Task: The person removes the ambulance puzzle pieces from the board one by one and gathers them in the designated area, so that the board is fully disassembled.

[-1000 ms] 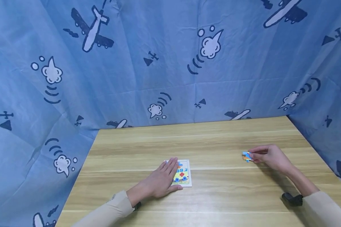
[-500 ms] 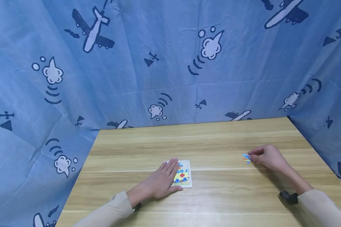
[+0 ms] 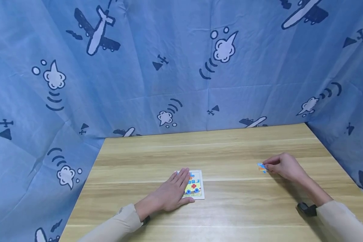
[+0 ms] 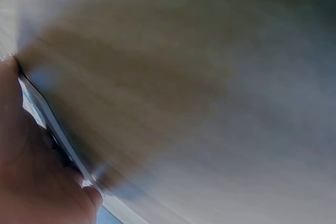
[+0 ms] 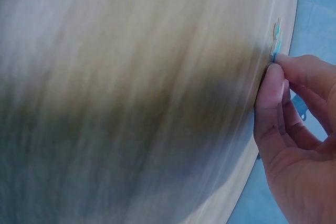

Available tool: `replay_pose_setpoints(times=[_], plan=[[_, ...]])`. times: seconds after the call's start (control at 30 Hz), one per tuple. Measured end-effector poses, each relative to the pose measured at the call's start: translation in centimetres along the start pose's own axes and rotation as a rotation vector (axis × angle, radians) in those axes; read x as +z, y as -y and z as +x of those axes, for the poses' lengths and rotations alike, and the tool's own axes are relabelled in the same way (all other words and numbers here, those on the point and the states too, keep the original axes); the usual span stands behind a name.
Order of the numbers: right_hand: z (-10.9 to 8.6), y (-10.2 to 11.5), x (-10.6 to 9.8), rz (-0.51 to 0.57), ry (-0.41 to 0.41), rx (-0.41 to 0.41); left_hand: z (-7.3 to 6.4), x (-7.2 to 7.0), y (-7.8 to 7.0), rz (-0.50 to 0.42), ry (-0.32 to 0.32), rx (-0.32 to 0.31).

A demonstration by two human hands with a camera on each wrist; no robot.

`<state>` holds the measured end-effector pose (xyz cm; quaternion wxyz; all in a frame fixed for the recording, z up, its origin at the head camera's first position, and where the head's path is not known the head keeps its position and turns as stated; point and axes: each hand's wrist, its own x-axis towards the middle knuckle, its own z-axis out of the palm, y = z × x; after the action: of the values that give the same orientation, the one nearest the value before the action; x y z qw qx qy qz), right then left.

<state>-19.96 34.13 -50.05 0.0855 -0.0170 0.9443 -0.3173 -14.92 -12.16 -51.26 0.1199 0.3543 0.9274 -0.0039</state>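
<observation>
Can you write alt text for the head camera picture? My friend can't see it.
A left hand lies on a puzzle showing a red cross and wheels, while the right hand pinches a loose piece. Behind the wooden table hangs a blue curtain printed with airplanes.

Blue airplane-print fabric (image 3: pixel 181 60) behind and beside the wood-grain table (image 3: pixel 233 215) makes this a curtained booth.

The wooden tabletop (image 3: pixel 230 218) has pale grain streaks running roughly alongside its far edge. A blue curtain (image 3: pixel 184 77) stands behind that edge and continues beyond the left and right edges. One upright crease (image 3: pixel 207 104) meets the far edge near its middle. Planes (image 3: pixel 97 38), puffy white clouds (image 3: pixel 225 50), curved lines (image 3: pixel 53 100) and dark triangles (image 3: pixel 5 134) are printed across the cloth.
</observation>
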Motion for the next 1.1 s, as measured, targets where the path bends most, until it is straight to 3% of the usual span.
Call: replay_pose_setpoints(times=[0.33, 0.5, 0.67, 0.9, 1.1], plan=[[-0.2, -0.1, -1.1, -0.026, -0.042, -0.039, 0.2, 0.0, 0.0, -0.010, 0.002, 0.005], [0.3, 0.8, -1.3, -0.037, -0.098, -0.108, 0.1, -0.1, 0.0, -0.008, 0.012, 0.000], [0.6, 2.6, -1.4, -0.041, -0.133, -0.179, 0.0, -0.1, 0.0, -0.015, 0.018, -0.003], [0.8, 5.8, -1.0, 0.014, -0.082, -0.204, -0.1, -0.5, -0.2, -0.055, 0.012, -0.012], [1.3, 8.5, 0.2, 0.071, -0.044, -0.267, -0.4, -0.8, 0.0, -0.092, -0.001, -0.085]])
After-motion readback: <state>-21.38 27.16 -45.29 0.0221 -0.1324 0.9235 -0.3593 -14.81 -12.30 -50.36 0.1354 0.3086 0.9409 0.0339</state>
